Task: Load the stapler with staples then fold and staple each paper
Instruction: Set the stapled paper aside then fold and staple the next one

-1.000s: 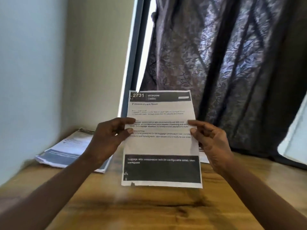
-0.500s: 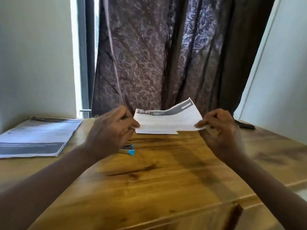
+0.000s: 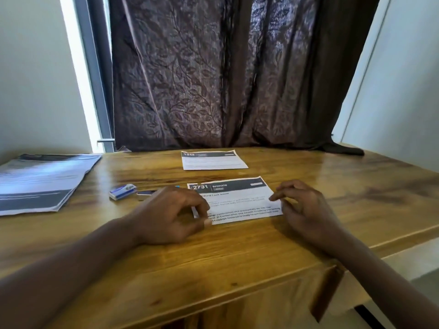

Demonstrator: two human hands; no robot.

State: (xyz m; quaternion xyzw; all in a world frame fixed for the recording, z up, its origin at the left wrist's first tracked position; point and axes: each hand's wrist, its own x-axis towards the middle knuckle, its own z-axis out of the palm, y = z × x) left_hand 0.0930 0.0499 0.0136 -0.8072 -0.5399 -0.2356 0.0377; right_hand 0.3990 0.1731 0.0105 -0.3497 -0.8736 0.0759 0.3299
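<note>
Your folded paper (image 3: 234,200) is light and slips; left hand (image 3: 174,216) pinches its corner, right hand (image 3: 303,205) fingers spread at its edge.

Honey-brown wood-grain table (image 3: 237,252), purple leaf-patterned curtain (image 3: 190,79), white papers with black header bands (image 3: 234,198), blue-and-white staple box (image 3: 122,191)

Single head-worn wide-angle view, looking forward and down over the glossy wooden table (image 3: 237,255), close above its near edge, facing the dark leaf-patterned curtain (image 3: 213,74) behind the table's far edge
</note>
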